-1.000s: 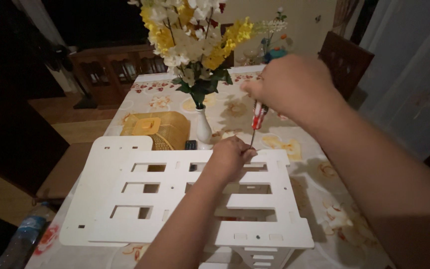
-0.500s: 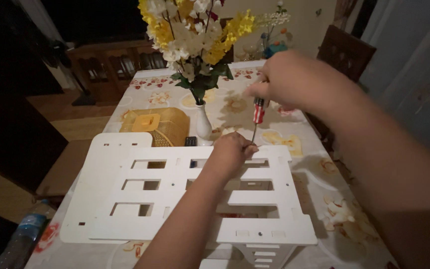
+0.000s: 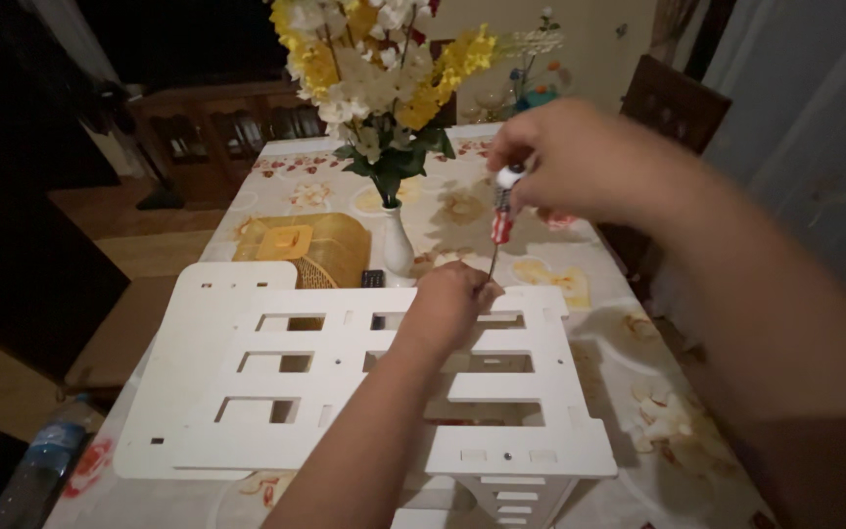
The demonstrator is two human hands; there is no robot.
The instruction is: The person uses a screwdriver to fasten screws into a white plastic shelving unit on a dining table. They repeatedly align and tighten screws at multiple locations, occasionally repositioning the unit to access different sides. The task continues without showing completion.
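We look down at a long table [image 3: 638, 323] under a floral cloth; across its near end lies a flat white panel [image 3: 345, 392] cut with rectangular slots, a second white panel [image 3: 173, 392] under its left side; compared with a second ago, the panels lie as they did, though our view has dipped slightly so the far end of the table sits higher in frame. Behind the panels stand a white vase of yellow and white flowers [image 3: 394, 78] and, to its left, a yellow woven basket [image 3: 301, 245]. Our left hand [image 3: 452, 304] rests curled on the panel's far edge, fingers pinched at the screwdriver's tip, as before. Our right hand [image 3: 580, 162] closes on the top of a small red-handled screwdriver [image 3: 501, 220], held upright, tip down at the panel edge beside the left hand; earlier the right hand covered more of the handle, and now more red shows beneath its fingers.
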